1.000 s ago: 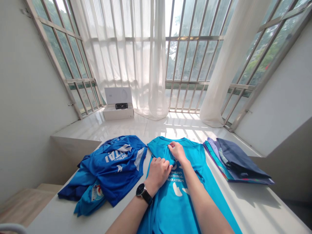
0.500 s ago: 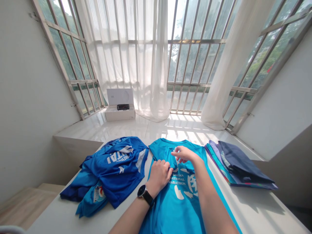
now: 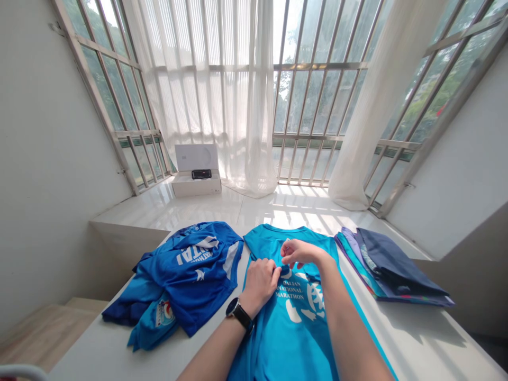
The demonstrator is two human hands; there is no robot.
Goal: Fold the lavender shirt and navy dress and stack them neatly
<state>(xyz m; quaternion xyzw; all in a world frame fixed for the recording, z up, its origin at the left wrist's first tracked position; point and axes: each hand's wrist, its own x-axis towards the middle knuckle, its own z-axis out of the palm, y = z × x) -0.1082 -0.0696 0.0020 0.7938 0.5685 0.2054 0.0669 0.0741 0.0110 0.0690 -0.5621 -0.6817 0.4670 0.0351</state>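
Observation:
A turquoise shirt (image 3: 293, 338) with white print lies spread in front of me on the white table. My left hand (image 3: 262, 280), below a black wristwatch (image 3: 239, 315), is closed on the shirt's fabric left of the print. Just right of it, my right hand (image 3: 300, 253) is over the upper chest of the shirt with its fingers curled; whether they pinch any cloth is too small to tell. A crumpled blue shirt (image 3: 198, 286) with white lettering lies to the left. Folded clothes (image 3: 397, 264) are stacked on the right, a dark navy piece on top.
An open white box (image 3: 197, 186) holding a black device (image 3: 201, 174) stands on the window ledge (image 3: 159, 209) behind the table. Sheer white curtains (image 3: 238, 106) hang before barred windows. The white table (image 3: 428, 338) has its edge at the lower right.
My right hand has lowered slightly and its fingers have curled in more, closer to my left hand. My left hand stays on the shirt.

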